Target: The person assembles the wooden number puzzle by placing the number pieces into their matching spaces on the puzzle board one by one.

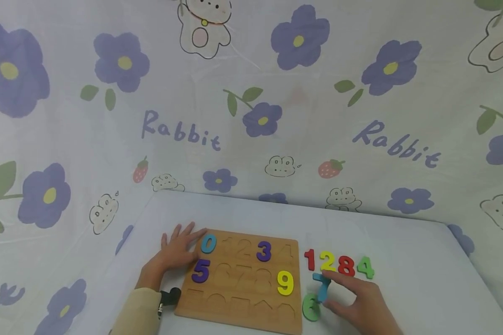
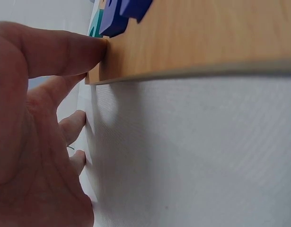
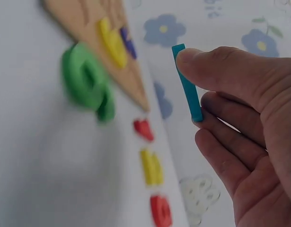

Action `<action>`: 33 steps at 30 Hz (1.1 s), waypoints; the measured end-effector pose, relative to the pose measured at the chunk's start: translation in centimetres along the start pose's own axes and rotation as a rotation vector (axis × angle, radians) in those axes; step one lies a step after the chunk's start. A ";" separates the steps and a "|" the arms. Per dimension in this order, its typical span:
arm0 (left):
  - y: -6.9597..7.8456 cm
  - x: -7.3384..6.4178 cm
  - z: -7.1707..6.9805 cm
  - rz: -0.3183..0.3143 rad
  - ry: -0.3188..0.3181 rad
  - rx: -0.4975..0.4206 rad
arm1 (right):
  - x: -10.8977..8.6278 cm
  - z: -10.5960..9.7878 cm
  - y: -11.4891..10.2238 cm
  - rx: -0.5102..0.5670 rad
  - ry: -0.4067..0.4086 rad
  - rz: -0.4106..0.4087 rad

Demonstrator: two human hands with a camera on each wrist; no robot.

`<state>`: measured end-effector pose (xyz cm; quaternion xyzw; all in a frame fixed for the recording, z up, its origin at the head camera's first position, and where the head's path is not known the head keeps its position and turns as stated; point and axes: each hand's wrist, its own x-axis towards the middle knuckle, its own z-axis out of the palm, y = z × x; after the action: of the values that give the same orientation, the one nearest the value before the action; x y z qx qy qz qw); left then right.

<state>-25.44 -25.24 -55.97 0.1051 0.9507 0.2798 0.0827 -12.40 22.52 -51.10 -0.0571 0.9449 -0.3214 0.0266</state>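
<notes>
A wooden number puzzle board [image 1: 251,295] lies on the white table. In its recesses sit a blue 0 [image 1: 208,243], a purple 3 [image 1: 263,251], a purple 5 [image 1: 200,271] and a yellow 9 [image 1: 285,283]. My left hand [image 1: 177,249] rests at the board's upper left corner, thumb on its edge and the other fingers spread. Right of the board, my right hand [image 1: 362,302] pinches a blue number 7 [image 3: 189,85] between thumb and fingers, above the table. Just under it lies a green 6 [image 1: 311,307], partly covered by the 7 in the head view.
Right of the board, a red 1 [image 1: 309,259], a yellow 2 [image 1: 327,261], a red 8 [image 1: 346,265] and a green 4 [image 1: 365,267] lie in a row. A patterned cloth [image 1: 251,153] hangs behind the table [image 1: 419,279]. A black strap [image 1: 169,296] shows at the left wrist.
</notes>
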 end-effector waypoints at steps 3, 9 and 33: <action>-0.1 0.0 -0.1 -0.001 0.000 -0.011 | 0.9 0.1 -1.7 0.029 0.027 -0.069; -0.4 -0.1 0.0 0.015 0.012 -0.025 | 2.5 1.0 -4.2 0.039 0.068 -0.203; -1.2 0.4 0.4 0.011 0.019 -0.011 | 7.5 7.1 -9.6 0.183 0.000 -0.374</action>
<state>-25.97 -25.92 -57.07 0.1073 0.9493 0.2865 0.0725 -18.33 9.76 -51.02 -0.2289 0.8846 -0.4053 -0.0286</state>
